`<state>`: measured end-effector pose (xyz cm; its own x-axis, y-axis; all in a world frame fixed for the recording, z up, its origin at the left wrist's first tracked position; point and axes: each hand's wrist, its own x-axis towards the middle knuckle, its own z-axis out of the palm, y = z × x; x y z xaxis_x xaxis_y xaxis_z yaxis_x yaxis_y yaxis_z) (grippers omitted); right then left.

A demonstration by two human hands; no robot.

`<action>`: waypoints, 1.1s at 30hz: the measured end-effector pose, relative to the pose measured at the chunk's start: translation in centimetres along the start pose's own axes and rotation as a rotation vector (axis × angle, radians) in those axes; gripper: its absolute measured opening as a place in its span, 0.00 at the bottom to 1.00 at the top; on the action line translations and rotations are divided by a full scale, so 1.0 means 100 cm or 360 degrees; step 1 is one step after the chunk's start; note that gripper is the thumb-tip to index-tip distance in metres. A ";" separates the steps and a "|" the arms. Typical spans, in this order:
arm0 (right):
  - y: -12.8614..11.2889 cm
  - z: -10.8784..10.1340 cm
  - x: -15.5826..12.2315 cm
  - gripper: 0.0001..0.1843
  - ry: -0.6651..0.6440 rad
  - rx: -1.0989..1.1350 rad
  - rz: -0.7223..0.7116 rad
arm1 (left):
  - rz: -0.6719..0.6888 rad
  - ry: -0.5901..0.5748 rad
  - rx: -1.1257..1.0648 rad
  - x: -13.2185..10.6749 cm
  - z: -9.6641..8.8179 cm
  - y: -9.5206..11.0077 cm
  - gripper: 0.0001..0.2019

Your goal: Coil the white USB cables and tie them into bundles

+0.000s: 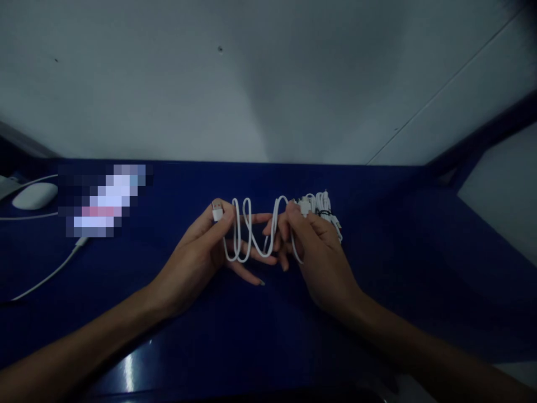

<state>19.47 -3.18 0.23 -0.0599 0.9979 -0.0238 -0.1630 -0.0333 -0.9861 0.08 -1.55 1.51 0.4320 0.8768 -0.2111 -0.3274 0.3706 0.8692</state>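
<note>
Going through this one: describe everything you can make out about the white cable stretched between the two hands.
The cable is slim, smooth and white, plastic-looking, hanging in loose, uneven loops above the blue table. At one end, a white plug with a metal tip points upward, pinched by the left hand. The loops cross in front of the left fingers; the right hand grips the cable farther along. Its other end cannot be made out clearly.

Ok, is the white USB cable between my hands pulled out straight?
No, the white USB cable bends in several loops between the left hand and the right hand.
</note>
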 end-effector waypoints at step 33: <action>-0.009 -0.007 0.010 0.25 -0.0028 0.0514 0.0259 | 0.0059 0.0323 -0.0097 0.005 -0.012 0.006 0.23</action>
<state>20.22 -2.10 0.98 -0.1274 0.9771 -0.1707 -0.4523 -0.2104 -0.8667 -0.93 -0.52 1.40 0.2428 0.9315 -0.2707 -0.3929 0.3496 0.8505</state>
